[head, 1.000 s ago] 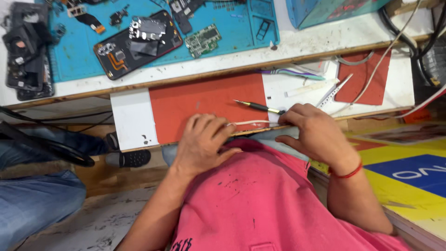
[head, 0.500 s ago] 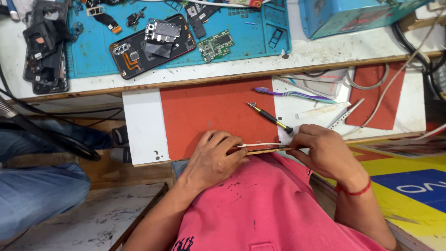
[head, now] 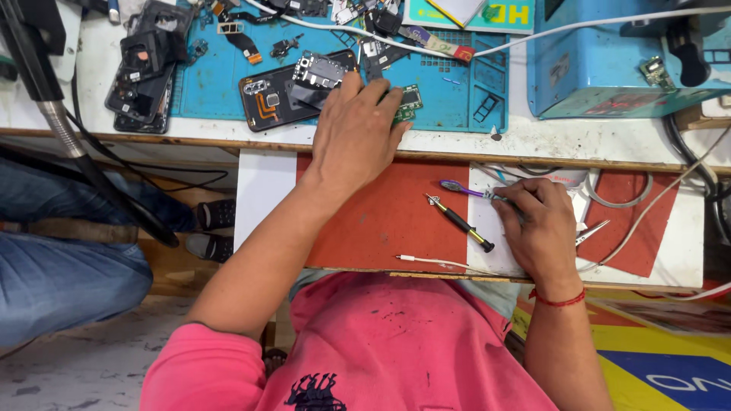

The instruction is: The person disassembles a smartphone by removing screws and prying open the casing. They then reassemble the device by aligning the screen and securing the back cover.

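**Hands split between the counter and the pull-out tray**

The left hand [head: 356,133] lies flat, fingers spread, on the blue mat [head: 449,95], covering a small green circuit board [head: 410,100] just right of an opened phone [head: 293,95], likely to steady it. The right hand [head: 539,228] rests curled on the pull-out tray [head: 381,221], grasping a purple-handled tool [head: 461,187]; a black screwdriver [head: 461,222] lies just left of it. Half a second earlier both hands met at the tray's near edge.
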